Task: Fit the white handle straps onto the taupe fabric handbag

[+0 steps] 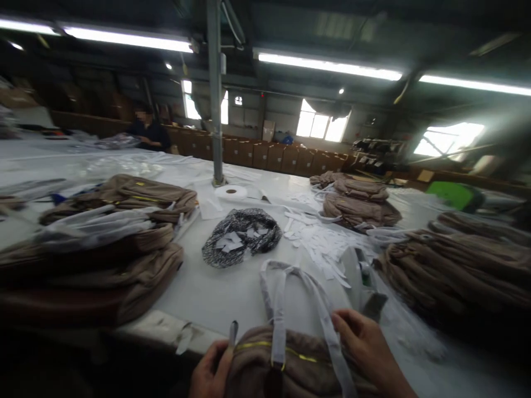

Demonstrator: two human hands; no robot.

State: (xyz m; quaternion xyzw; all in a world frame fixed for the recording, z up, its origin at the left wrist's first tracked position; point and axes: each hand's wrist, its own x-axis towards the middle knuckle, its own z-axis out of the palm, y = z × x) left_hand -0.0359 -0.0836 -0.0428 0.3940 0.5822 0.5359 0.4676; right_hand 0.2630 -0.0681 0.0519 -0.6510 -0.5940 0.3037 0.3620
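Observation:
A brown fabric bag [257, 367] with yellow zip trim lies at the table's front edge, below me. Its handles [279, 326] are wrapped in white and stand up in a loop. My left hand [211, 370] is closed at the bag's left side, and a small narrow tool with a dark tip [233, 334] sticks up from its fingers. On the other side, my right hand [365, 342] has its fingertips pinched at the edge of the right-hand wrapped handle. The bag's lower part is out of view.
Piles of similar brown bags stand left [153, 276] and right [456, 271]. Ahead lie a black-and-white patterned cloth [240, 235] with white scraps, scattered white strips [317, 243], a white roll [244, 193] and a tape dispenser [357, 271]. A post [216, 110] rises midway; a person [151, 130] works beyond.

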